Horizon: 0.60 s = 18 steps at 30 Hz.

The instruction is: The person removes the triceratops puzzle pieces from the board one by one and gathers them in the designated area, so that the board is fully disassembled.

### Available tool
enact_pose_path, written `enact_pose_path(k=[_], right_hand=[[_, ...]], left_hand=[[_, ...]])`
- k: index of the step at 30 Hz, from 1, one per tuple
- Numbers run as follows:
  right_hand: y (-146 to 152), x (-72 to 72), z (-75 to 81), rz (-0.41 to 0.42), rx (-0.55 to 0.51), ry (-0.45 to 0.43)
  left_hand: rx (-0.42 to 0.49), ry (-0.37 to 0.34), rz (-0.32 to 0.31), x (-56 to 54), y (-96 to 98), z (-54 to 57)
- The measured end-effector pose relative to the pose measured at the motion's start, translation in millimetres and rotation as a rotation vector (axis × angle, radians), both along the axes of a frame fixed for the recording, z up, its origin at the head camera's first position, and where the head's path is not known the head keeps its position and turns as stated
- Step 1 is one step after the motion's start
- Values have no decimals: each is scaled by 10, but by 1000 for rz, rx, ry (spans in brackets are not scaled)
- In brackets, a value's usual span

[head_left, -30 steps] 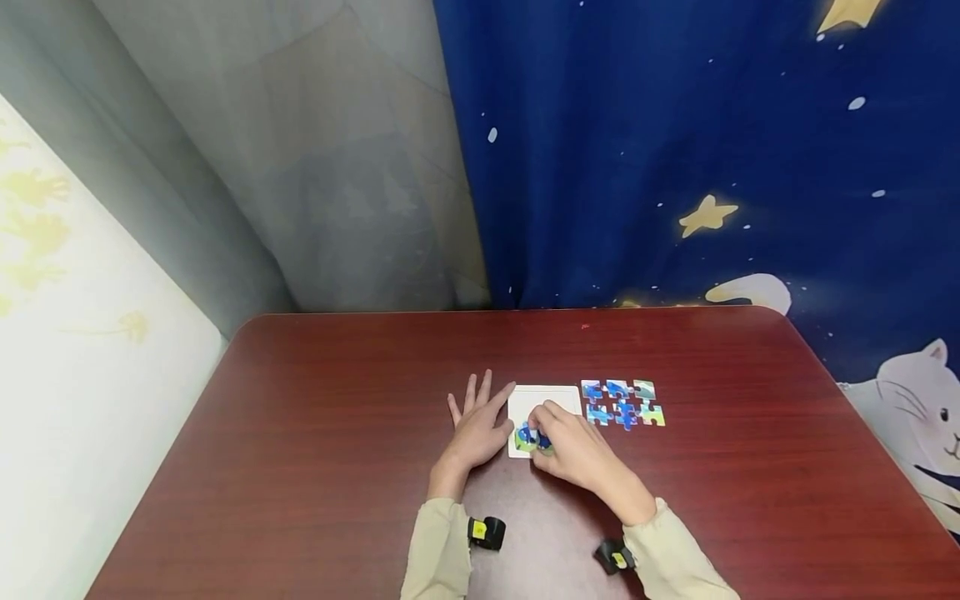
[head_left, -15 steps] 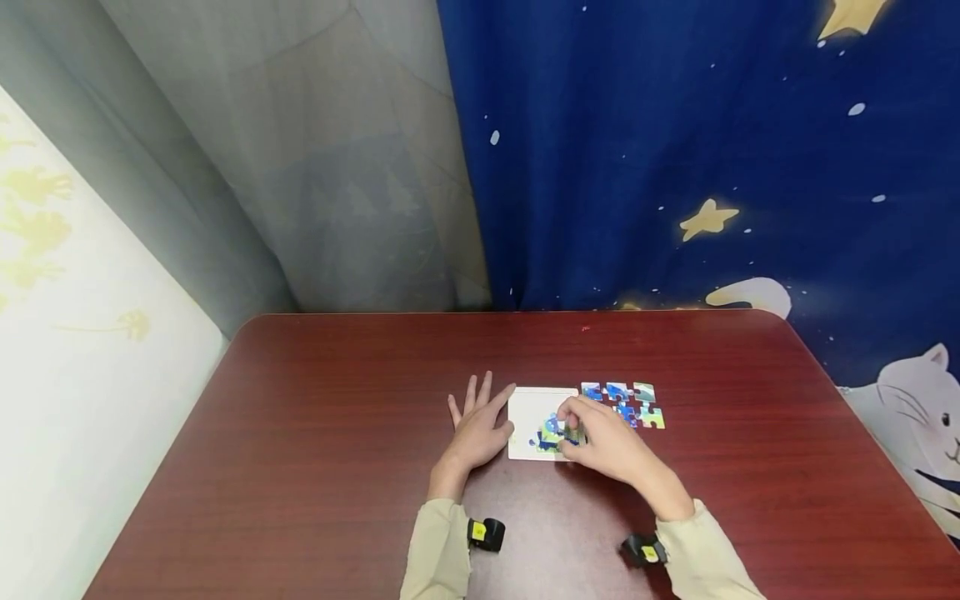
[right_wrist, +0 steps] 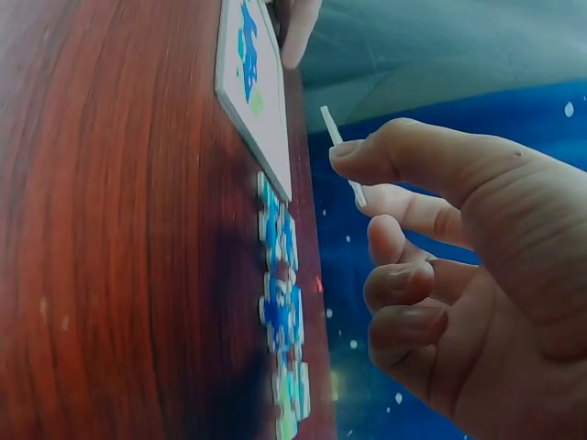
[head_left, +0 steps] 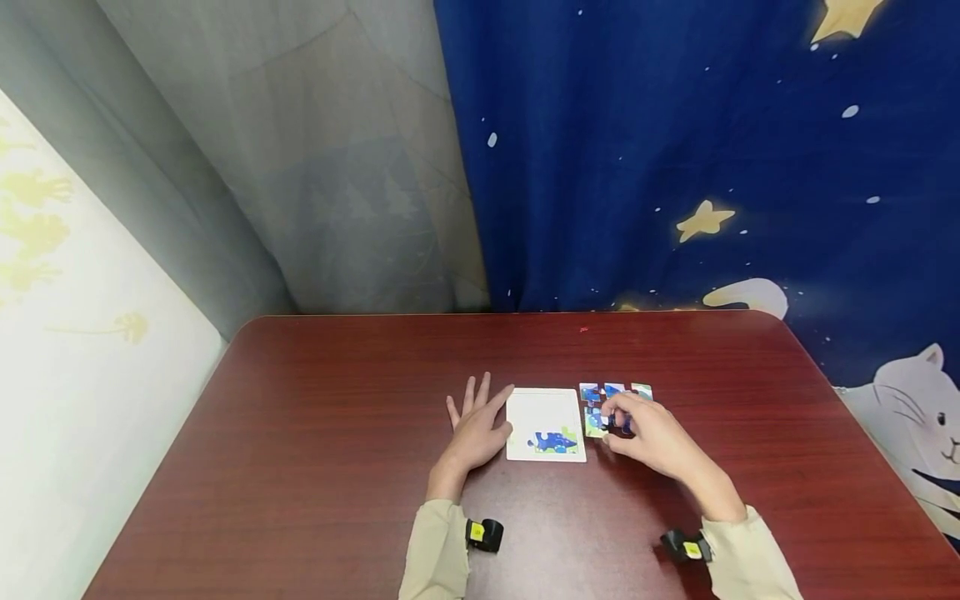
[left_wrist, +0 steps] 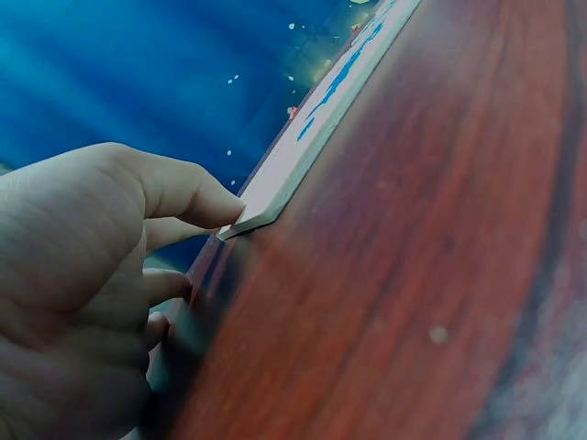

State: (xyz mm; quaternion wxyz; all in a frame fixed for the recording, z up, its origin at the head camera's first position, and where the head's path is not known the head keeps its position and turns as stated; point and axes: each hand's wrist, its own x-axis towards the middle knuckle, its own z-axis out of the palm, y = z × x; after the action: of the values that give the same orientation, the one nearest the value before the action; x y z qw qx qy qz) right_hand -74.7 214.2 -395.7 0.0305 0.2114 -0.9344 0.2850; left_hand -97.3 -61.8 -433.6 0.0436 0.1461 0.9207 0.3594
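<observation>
A white puzzle board (head_left: 542,410) lies on the table, with joined blue and green pieces (head_left: 553,442) at its lower right. My left hand (head_left: 474,437) rests beside the board's left edge with fingers spread; in the left wrist view its thumb (left_wrist: 215,197) touches the board's corner. To the right of the board, my right hand (head_left: 654,432) pinches a puzzle piece (right_wrist: 332,126) between thumb and index finger, raised above the table. The other right fingers are curled loosely. Loose puzzle pieces (right_wrist: 282,312) lie in rows below that hand, which partly covers them in the head view.
The dark red wooden table (head_left: 337,467) extends around both hands. Grey and blue curtains (head_left: 637,167) hang behind its far edge, and a white wall panel (head_left: 90,400) stands at the left.
My right hand has lifted a puzzle piece from the lower left of the board and carried it right, over the loose pieces. My left hand has stayed beside the board.
</observation>
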Motion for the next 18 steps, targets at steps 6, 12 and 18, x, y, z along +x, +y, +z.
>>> enact_pose_path(k=[6, 12, 18], right_hand=[[88, 70, -33, 6, 7, -26], [104, 97, -108, 35, 14, -34], [92, 96, -133, 40, 23, -63]], left_hand=[[3, -2, -2, 9, 0, 16], [8, 0, -3, 9, 2, 14], [0, -3, -4, 6, 2, 11]])
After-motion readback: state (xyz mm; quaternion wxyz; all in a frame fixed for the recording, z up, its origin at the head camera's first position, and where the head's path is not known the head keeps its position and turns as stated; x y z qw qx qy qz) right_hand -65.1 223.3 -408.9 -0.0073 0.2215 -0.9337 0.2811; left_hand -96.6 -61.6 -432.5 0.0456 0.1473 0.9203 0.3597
